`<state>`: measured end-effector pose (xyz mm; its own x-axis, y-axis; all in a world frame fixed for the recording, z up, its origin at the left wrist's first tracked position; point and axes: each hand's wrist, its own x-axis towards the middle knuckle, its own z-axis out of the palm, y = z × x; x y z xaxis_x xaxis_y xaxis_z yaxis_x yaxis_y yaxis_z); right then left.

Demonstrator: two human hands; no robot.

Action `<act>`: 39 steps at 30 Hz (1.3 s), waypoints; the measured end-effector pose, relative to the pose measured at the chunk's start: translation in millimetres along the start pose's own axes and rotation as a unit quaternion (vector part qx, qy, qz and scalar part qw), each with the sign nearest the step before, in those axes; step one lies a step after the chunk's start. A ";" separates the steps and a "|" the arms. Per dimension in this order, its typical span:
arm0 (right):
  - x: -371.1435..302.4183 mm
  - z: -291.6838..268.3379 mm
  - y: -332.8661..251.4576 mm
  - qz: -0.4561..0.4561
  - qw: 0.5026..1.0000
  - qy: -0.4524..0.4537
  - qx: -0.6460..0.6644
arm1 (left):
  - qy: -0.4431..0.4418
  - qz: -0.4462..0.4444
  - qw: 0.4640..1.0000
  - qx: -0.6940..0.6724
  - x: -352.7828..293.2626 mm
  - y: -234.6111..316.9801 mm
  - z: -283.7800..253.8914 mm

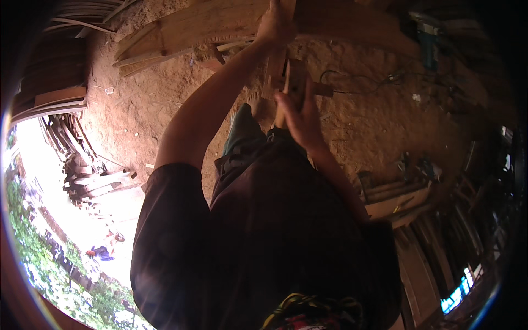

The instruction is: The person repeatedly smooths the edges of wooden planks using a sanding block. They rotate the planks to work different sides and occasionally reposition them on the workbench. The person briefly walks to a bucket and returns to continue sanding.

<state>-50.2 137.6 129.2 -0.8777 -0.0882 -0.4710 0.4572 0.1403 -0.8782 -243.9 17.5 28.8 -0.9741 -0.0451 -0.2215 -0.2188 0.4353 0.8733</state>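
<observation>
My left hand (276, 26), arm stretched forward, is closed around the upper part of a narrow wooden piece (289, 7). Nearer my body, my right hand (303, 122) grips a wooden block with a rounded end (296, 71), its thumb on one side and fingers on the other. Close beside that block stands a flat piece of wood (273, 77); whether the pieces are joined cannot be made out. Behind them lies a long, curved wooden board (203, 27). Dim light hides the finer detail around both hands.
Bare, reddish earth (132, 115) makes up the ground. A blue-green power tool (428, 47) sits at the far right, with a dark cable (363, 91) nearby. Lumber (396, 201) is stacked on the right, and curved wood pieces (77, 148) are piled at the bright left opening.
</observation>
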 end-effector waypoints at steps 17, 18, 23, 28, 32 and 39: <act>1.6 21.8 43.7 -0.104 0.991 0.061 -0.053 | 0.002 0.077 0.996 0.044 5.5 -35.7 20.7; -6.0 19.4 68.6 -0.192 0.971 0.075 -0.118 | 0.004 0.065 0.998 0.023 7.6 -29.4 19.1; -22.7 -12.1 27.5 -0.035 0.997 -0.006 -0.075 | -0.018 -0.015 1.000 -0.009 -18.6 29.3 -10.9; -4.5 -38.0 60.7 -0.004 0.991 0.131 0.023 | -0.040 -0.027 0.999 -0.016 -15.9 38.9 -15.8; -6.3 -65.3 26.8 -0.027 0.988 0.110 0.109 | -0.033 -0.038 0.998 0.035 -10.8 16.7 -18.8; 53.3 -156.2 54.7 0.032 0.993 0.110 0.000 | -0.038 0.054 0.997 0.044 -64.2 -53.8 -35.5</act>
<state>-94.4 294.6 69.0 -0.8571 0.1388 -0.4961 0.5129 0.1391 -0.8471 -171.6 -34.9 11.5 -0.9839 0.0721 -0.1635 -0.1044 0.5106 0.8535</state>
